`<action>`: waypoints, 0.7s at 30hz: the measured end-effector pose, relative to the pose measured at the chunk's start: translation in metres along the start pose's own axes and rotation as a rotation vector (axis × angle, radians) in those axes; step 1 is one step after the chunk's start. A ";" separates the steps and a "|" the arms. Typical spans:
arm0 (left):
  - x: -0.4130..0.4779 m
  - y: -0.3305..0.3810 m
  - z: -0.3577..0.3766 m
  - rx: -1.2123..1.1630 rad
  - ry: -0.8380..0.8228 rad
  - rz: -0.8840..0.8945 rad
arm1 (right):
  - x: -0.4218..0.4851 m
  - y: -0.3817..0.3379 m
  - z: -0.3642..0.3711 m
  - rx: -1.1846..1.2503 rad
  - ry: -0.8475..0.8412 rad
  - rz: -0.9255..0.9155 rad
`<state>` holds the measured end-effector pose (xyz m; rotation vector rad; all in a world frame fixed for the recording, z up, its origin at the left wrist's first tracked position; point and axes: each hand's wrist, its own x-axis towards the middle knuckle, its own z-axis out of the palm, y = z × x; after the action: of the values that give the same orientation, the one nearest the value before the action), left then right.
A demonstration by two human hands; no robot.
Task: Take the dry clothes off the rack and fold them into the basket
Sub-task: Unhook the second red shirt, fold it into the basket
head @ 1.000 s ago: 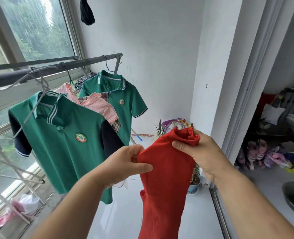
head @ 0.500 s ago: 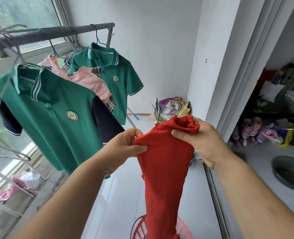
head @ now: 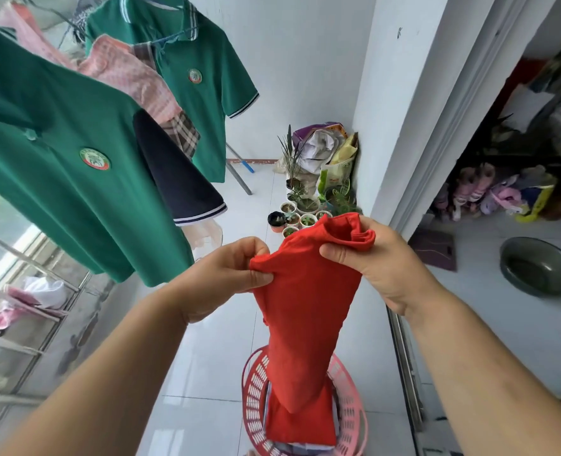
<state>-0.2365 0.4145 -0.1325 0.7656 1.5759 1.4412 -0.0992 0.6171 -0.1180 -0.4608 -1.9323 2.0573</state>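
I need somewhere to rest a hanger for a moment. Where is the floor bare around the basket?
The white tiled floor is bare left of the pink plastic laundry basket, and between basket and small potted plants. Crowded: the plant corner, and the doorway with the grey metal basin and shoes.

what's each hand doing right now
Left hand: pinching the red garment's top edge.
Right hand: gripping its bunched top corner.
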 end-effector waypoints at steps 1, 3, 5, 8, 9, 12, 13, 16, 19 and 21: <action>0.000 -0.003 0.001 -0.010 -0.014 -0.010 | -0.001 0.004 -0.001 0.005 -0.001 0.009; 0.001 -0.010 0.002 -0.037 -0.041 -0.031 | -0.003 0.012 -0.002 0.020 -0.012 0.025; 0.002 -0.016 0.002 -0.050 -0.074 -0.054 | -0.005 0.019 -0.003 0.031 -0.022 0.036; 0.001 -0.028 0.005 -0.062 -0.108 -0.092 | -0.010 0.030 -0.005 0.031 -0.032 0.067; 0.001 -0.032 0.006 -0.071 -0.114 -0.104 | -0.012 0.034 -0.005 0.030 -0.035 0.080; 0.000 -0.047 0.011 -0.090 -0.143 -0.144 | -0.018 0.046 -0.009 0.026 -0.043 0.138; -0.001 -0.054 0.012 -0.093 -0.153 -0.163 | -0.020 0.052 -0.010 0.018 -0.047 0.162; -0.005 -0.073 0.014 -0.090 -0.175 -0.230 | -0.030 0.066 -0.013 -0.015 -0.079 0.222; -0.010 -0.096 0.018 -0.096 -0.196 -0.303 | -0.039 0.084 -0.015 -0.016 -0.111 0.293; -0.014 -0.113 0.022 -0.136 -0.202 -0.354 | -0.046 0.099 -0.016 -0.014 -0.131 0.351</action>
<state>-0.1991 0.3957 -0.2411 0.5047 1.3634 1.1607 -0.0490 0.6060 -0.2161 -0.7313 -2.0618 2.3398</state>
